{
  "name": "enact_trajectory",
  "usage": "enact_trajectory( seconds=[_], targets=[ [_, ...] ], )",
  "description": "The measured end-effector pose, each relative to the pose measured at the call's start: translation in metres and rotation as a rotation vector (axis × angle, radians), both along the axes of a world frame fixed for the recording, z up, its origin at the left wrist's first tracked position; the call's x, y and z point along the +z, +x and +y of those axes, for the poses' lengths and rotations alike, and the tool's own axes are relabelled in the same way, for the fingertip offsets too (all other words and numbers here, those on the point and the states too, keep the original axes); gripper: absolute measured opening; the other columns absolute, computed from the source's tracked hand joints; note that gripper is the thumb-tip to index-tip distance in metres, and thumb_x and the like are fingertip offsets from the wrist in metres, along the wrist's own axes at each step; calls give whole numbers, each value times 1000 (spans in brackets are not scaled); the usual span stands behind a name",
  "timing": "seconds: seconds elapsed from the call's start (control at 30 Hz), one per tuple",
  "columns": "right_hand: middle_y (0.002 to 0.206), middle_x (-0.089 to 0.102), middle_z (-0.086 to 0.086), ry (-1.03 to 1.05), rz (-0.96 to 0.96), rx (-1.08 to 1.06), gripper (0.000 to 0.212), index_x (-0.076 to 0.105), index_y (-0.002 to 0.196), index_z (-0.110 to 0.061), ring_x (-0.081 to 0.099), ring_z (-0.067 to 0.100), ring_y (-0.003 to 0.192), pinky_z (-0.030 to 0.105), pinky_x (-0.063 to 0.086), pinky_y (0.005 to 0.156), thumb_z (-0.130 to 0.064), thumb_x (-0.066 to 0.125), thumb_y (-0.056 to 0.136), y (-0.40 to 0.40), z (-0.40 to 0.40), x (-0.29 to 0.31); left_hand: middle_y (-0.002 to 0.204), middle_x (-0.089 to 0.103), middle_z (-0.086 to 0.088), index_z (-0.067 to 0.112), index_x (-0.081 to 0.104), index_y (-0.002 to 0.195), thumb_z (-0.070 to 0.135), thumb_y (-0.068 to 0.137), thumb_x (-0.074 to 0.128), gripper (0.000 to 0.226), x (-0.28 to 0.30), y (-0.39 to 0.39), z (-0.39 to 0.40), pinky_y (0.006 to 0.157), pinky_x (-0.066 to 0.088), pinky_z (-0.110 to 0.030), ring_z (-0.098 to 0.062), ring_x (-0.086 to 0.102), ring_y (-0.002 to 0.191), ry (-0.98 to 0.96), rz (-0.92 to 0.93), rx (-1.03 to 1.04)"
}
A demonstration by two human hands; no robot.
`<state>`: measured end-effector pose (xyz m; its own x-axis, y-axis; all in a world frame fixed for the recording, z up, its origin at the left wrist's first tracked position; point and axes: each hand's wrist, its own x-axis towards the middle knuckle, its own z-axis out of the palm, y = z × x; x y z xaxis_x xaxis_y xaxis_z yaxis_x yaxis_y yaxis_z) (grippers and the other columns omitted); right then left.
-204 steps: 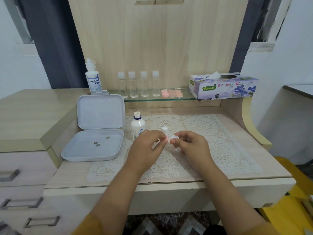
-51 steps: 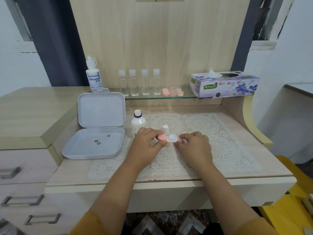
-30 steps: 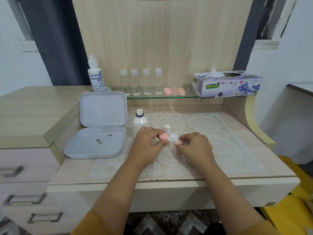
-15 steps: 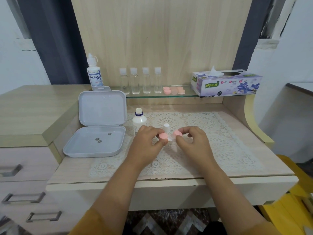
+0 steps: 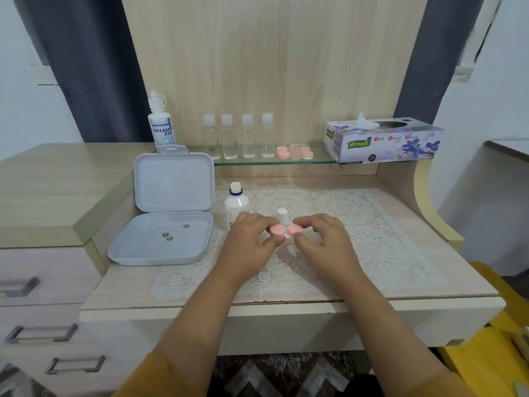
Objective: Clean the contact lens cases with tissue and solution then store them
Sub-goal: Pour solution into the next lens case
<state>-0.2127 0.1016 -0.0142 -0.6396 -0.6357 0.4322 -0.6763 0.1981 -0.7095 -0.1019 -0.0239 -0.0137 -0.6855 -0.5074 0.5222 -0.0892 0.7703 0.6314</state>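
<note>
A white contact lens case [image 5: 287, 234] with two pink caps is held just above the lace mat [image 5: 372, 239]. My left hand [image 5: 249, 245] pinches its left end by the left pink cap [image 5: 276, 229]. My right hand [image 5: 323, 242] grips the right pink cap [image 5: 294, 229] between thumb and fingers. Right behind the case stand a small white bottle cap [image 5: 282, 215] and an uncapped solution bottle [image 5: 236, 203]. An open grey storage box [image 5: 160, 239] lies to the left. More pink lens cases [image 5: 294, 152] sit on the glass shelf [image 5: 320, 161] beside the tissue box [image 5: 383, 141].
On the shelf stand a Dream Eye solution bottle [image 5: 160, 124] and several small clear bottles [image 5: 237, 136]. Three small dark discs [image 5: 169, 236] lie in the grey box's tray. Drawers [image 5: 43, 333] are at the lower left, a curved side panel [image 5: 429, 202] on the right.
The right well stood open and white a second ago; my right hand has brought the pink cap onto it. My left hand keeps its hold on the case.
</note>
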Motion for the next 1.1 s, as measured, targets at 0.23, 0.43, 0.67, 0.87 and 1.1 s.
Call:
enact_trajectory(
  seconds=[0.23, 0.43, 0.67, 0.87, 1.1],
  targets=[
    [108, 59, -20, 3, 7, 24, 27, 67, 116, -31, 44, 1, 110, 32, 35, 103, -31, 61, 90, -1, -1, -2, 92, 61, 9, 19, 70, 106, 24, 83, 72, 24, 0, -1, -1, 83, 39, -22, -9, 46, 97, 5, 16, -8],
    [110, 60, -22, -18, -5, 29, 27, 67, 117, -32, 43, -2, 111, 28, 34, 102, -33, 61, 91, -1, -1, -3, 93, 63, 7, 18, 69, 108, 22, 84, 71, 25, 0, -1, -1, 86, 41, -27, -11, 46, 97, 14, 27, -8],
    [102, 60, -22, -18, -23, 44, 20, 68, 107, -34, 45, -3, 104, 26, 37, 96, -38, 63, 89, 0, 0, -2, 95, 63, 5, 17, 69, 109, 24, 85, 70, 25, 0, -1, -2, 86, 42, -29, -13, 47, 98, 9, 24, -13],
    [97, 58, -18, -21, -112, 6, 25, 62, 93, -35, 47, -3, 97, 17, 37, 79, -53, 69, 78, 0, 1, 0, 96, 63, 6, 18, 69, 110, 27, 86, 69, 25, 0, 0, -1, 85, 41, -25, -11, 47, 98, 17, 19, -21],
    [101, 60, -21, -25, -76, 60, 17, 66, 103, -33, 46, -5, 101, 21, 37, 88, -40, 65, 87, -1, 1, -1, 96, 62, 7, 16, 69, 111, 26, 86, 69, 27, 1, 0, -1, 83, 37, -19, -10, 46, 97, 2, 20, -5]
  ],
)
